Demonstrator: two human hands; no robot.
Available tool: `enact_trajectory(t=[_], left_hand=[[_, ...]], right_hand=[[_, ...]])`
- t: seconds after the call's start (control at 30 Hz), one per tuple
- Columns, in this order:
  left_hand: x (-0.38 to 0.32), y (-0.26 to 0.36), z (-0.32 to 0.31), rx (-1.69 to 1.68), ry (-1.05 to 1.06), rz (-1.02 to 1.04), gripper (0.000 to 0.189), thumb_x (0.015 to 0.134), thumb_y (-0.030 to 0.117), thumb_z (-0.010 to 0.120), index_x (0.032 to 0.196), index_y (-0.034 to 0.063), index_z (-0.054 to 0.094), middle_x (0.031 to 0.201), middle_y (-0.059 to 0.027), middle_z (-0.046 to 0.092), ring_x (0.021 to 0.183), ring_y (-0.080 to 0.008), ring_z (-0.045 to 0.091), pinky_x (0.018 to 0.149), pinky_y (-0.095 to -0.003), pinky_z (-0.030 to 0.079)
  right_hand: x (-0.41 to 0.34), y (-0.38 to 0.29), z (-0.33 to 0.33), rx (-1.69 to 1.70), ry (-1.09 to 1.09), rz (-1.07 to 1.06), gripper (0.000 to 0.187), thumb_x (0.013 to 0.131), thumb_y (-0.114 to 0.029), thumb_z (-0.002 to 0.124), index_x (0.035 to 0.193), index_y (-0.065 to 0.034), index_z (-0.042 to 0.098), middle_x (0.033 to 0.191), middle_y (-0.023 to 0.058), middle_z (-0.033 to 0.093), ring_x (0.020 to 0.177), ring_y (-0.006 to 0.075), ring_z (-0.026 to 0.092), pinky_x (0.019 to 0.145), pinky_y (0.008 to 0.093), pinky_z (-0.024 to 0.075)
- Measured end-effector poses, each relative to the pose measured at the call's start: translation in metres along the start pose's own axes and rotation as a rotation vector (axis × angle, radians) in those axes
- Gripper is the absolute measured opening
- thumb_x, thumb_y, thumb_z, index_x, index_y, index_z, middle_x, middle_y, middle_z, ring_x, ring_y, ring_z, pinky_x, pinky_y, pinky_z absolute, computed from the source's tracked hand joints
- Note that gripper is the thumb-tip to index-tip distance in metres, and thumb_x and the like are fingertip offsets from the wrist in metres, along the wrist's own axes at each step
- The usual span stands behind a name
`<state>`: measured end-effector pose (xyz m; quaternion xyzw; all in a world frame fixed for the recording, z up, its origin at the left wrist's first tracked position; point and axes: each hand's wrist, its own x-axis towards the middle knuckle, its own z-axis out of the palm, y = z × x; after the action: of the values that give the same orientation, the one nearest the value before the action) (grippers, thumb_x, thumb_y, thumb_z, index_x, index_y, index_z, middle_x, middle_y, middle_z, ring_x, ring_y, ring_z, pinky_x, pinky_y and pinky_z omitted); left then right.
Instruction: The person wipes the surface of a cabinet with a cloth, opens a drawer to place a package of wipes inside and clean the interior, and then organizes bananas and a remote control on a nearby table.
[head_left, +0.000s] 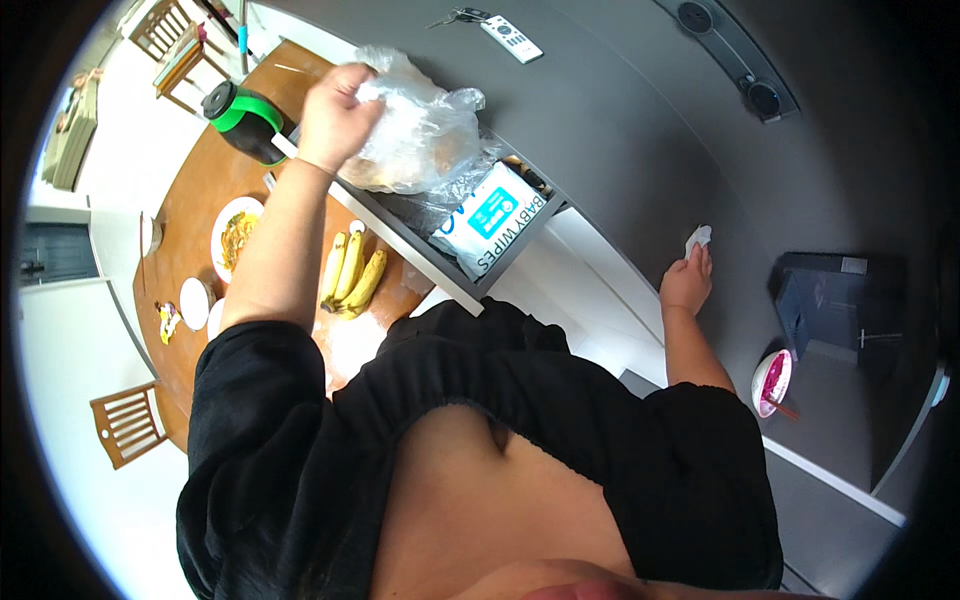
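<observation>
My left hand (341, 116) grips the top of a crumpled clear plastic bag (427, 127) with something pale and brownish inside it. The bag is above the back part of a pulled-out drawer (405, 247). In the drawer's front part lies a white pack of baby wipes (491, 217) with a blue label. Off to the right, my right hand (688, 281) holds a small white wipe or tissue (698, 237) against the dark grey countertop (600, 142).
A round wooden table (195, 225) on the left bears bananas (352, 274), a plate of food (232, 236), bowls and a black-green jug (251, 124). On the counter are a white remote (512, 39), keys, a socket rail (731, 60) and a bowl with chopsticks (771, 382).
</observation>
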<state>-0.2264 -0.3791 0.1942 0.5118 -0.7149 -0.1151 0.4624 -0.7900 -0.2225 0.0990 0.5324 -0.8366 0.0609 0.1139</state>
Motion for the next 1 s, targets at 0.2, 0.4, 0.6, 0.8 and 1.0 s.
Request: enact_trajectory(t=[0.2, 0.4, 0.6, 0.8, 1.0], left_hand=[[0.075, 0.093, 0.001, -0.370, -0.126, -0.110, 0.024, 0.079, 0.008, 0.067, 0.103, 0.0047, 0.067, 0.097, -0.0075, 0.070, 0.087, -0.0160, 0.067, 0.076, -0.0295, 0.054], [0.090, 0.138, 0.151, -0.092, 0.040, -0.001, 0.033, 0.077, 0.018, 0.073, 0.107, 0.0068, 0.067, 0.100, -0.0133, 0.068, 0.084, -0.0243, 0.067, 0.077, -0.0351, 0.055], [0.027, 0.169, 0.193, -0.241, -0.409, 0.090, 0.058, 0.081, 0.024, 0.072, 0.136, 0.0178, 0.055, 0.148, -0.0191, 0.041, 0.135, -0.0402, 0.042, 0.110, -0.0436, 0.039], [-0.095, 0.099, 0.071, -0.004, -0.666, 0.362, 0.072, 0.069, 0.033, 0.080, 0.134, 0.0146, 0.055, 0.148, -0.0141, 0.043, 0.140, -0.0348, 0.038, 0.109, -0.0547, 0.030], [-0.127, 0.060, 0.079, 0.211, -0.929, 0.532, 0.077, 0.059, 0.039, 0.085, 0.129, 0.0222, 0.059, 0.151, -0.0028, 0.040, 0.143, -0.0243, 0.032, 0.112, -0.0546, 0.025]], right_hand=[[-0.004, 0.002, -0.001, -0.030, 0.000, 0.033, 0.044, 0.091, -0.017, 0.047, 0.134, -0.0066, 0.053, 0.144, 0.0128, 0.050, 0.135, 0.0306, 0.044, 0.105, 0.0484, 0.0388], [0.001, -0.001, -0.001, 0.015, 0.009, -0.047, 0.044, 0.091, -0.017, 0.047, 0.133, -0.0064, 0.054, 0.145, 0.0128, 0.049, 0.134, 0.0309, 0.045, 0.105, 0.0481, 0.0387], [-0.005, 0.007, 0.007, -0.006, 0.020, -0.001, 0.045, 0.091, -0.018, 0.046, 0.134, -0.0056, 0.054, 0.145, 0.0130, 0.050, 0.134, 0.0323, 0.044, 0.105, 0.0486, 0.0385], [-0.002, 0.003, 0.004, -0.001, -0.005, -0.001, 0.046, 0.091, -0.019, 0.045, 0.135, -0.0054, 0.054, 0.147, 0.0131, 0.048, 0.135, 0.0322, 0.043, 0.105, 0.0506, 0.0380], [-0.001, 0.003, 0.001, -0.022, 0.015, -0.010, 0.047, 0.091, -0.019, 0.045, 0.135, -0.0060, 0.054, 0.147, 0.0128, 0.048, 0.136, 0.0317, 0.042, 0.105, 0.0510, 0.0378]])
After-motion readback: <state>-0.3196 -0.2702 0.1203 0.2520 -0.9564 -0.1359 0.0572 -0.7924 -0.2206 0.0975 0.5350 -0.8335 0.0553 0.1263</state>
